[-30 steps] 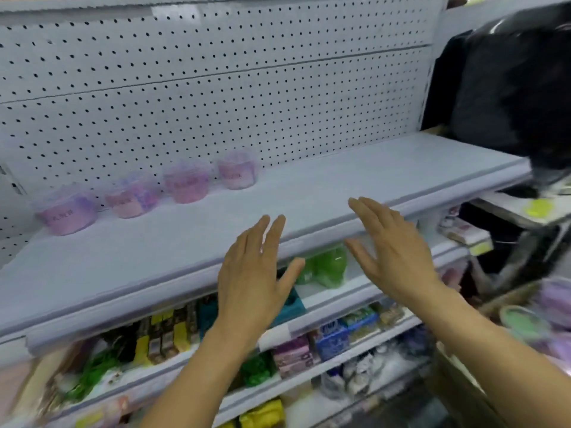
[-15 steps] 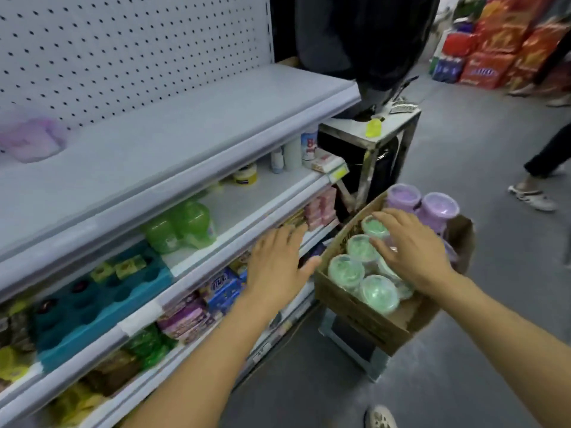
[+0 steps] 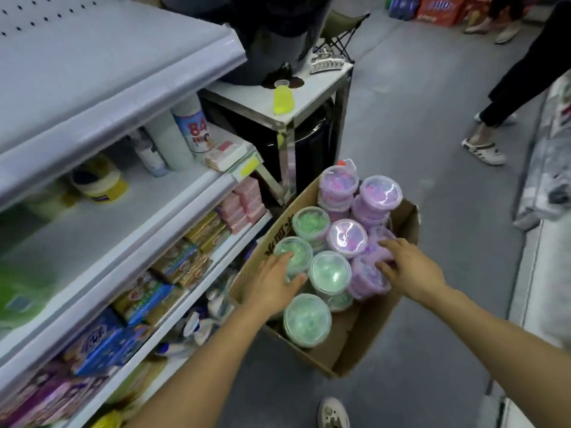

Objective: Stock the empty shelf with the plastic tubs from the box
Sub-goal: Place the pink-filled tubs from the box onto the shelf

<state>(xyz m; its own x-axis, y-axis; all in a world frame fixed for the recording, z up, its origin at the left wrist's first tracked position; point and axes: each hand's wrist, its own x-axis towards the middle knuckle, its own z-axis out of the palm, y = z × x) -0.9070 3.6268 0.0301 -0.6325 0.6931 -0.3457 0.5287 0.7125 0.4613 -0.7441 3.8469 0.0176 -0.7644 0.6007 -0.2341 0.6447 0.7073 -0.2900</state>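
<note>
A cardboard box on the floor holds several clear-lidded plastic tubs, green ones on the left and purple ones on the right. My left hand lies over a green tub at the box's left side, fingers across the lid and thumb at its near rim. My right hand reaches in from the right, its fingers curled on a purple tub. The empty white shelf runs along the upper left; the tubs placed on it are out of view.
Lower shelves hold bottles, soap packs and boxes. A small metal table with a yellow bottle stands behind the box. A person's legs are at the right on the grey floor. My shoe shows below.
I turned from the shelf down to the box. My left hand moved from the shelf edge into the box onto a green tub; my right hand shifted onto a purple tub.
</note>
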